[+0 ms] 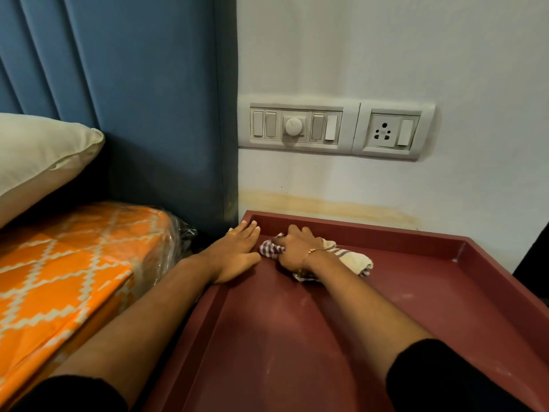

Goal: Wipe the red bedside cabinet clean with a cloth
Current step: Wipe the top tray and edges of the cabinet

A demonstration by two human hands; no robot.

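Head view: the red bedside cabinet [341,337] fills the lower right, its top sunk like a tray inside a raised rim on all visible sides. The back rim runs along the white wall [386,55], under a yellowish stain band [326,206]; the left rim sits just beside the blue headboard [133,99] and the orange patterned mattress [74,263]. Most of the sunken top toward the near and right rims lies bare, with faint pale smears.

The cloth [335,257], checked and cream, lies bunched on the sunken top near the back-left corner of the cabinet. The right hand [297,248] is on top of it, fingers curled into the fabric and gripping it, a thin bracelet at the wrist. The left hand [237,251] lies flat with straight fingers on the cabinet's left rim, fingertips reaching the back corner, holding nothing, just left of the cloth.

A switch panel [297,126] and socket [389,130] are on the wall above the cabinet; a pillow [38,156] rests on the mattress.
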